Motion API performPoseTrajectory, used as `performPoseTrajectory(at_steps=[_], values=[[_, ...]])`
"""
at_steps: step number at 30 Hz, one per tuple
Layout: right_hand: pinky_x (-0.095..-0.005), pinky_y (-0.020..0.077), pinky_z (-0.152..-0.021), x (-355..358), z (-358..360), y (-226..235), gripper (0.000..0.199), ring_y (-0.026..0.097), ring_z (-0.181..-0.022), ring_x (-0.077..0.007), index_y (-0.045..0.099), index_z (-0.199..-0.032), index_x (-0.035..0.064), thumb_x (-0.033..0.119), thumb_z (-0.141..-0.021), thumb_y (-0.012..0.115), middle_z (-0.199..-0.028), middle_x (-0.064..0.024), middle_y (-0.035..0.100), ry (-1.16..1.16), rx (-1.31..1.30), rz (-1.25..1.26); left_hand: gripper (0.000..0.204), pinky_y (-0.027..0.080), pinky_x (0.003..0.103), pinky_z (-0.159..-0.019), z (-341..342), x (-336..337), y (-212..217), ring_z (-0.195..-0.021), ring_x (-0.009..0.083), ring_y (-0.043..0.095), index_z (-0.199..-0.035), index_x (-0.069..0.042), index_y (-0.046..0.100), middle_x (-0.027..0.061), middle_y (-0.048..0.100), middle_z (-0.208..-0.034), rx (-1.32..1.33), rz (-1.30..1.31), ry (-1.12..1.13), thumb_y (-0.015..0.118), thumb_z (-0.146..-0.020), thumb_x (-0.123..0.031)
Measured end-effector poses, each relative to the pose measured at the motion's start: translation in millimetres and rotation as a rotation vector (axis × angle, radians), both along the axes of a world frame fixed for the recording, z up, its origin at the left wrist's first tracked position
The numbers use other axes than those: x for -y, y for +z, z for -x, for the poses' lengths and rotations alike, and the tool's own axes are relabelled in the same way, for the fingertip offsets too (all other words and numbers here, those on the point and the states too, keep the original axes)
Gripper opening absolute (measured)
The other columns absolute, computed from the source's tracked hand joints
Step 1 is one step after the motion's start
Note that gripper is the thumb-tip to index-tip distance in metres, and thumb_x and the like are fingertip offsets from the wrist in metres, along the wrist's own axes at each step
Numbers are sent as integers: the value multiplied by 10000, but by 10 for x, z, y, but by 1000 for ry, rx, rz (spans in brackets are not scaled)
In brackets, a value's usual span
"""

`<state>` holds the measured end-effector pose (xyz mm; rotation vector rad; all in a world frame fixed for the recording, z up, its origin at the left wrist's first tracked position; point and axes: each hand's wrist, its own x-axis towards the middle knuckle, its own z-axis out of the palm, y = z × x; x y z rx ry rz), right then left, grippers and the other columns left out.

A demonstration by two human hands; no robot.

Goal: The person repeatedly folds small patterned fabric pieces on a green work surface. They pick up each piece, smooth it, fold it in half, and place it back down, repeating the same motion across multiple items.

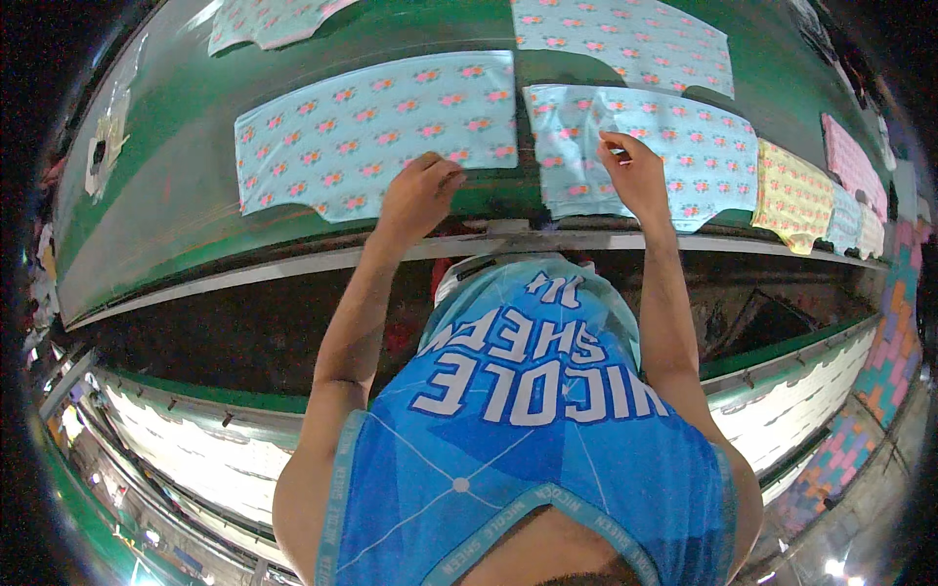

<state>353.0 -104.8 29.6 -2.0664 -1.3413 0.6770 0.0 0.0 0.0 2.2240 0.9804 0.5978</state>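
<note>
Two light blue cloth pieces with pink and orange flowers lie side by side on the green table. My left hand (422, 195) is over the lower right part of the left cloth piece (342, 137), fingers bent and pressed together; whether anything is between them is hidden. My right hand (637, 174) is over the right cloth piece (694, 146), thumb and finger pinched at a raised wrinkle in its left part. That piece looks like a stack with uneven left edges. The left piece lies nearly flat, with a curved cutout along its lower edge.
More floral cloth (625, 44) lies farther back, with a paler piece (278, 20) at far left. Yellow cloth (796, 195) and pink cloth (853, 161) lie at the right. A metal rail (293, 278) edges the green table (176, 146) in front of my body.
</note>
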Motion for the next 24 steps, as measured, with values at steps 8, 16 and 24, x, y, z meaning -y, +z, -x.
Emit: performPoseTrajectory(at_steps=[8,16,24], values=[[-361,608,-809,603,-1299,37,291,775,-902,-242,749,-1230,36,212,-1000,722,-1083,-154,790,-139,68,-19,278,585,476,-812,-2294,201,47,-945,378,700,-1024,-35,723,131,704,-978,96,-135,30,756,-933,-295],[-359,599,-795,791,-2075,-57,311,745,-846,-226,713,-1291,44,148,-998,727,-1053,-137,776,-44,24,-103,114,568,486,-809,-2868,235,-10,-984,381,691,-1014,-70,733,144,706,-997,-20,-175,150,719,-925,-140],[-355,603,-842,390,-2316,-71,514,709,-971,-233,618,-1461,150,-33,-983,657,-1483,-129,574,113,-27,-247,81,584,405,-811,-2931,1086,959,-931,324,734,-1008,-47,713,121,745,-977,237,261,-178,718,-927,-45]])
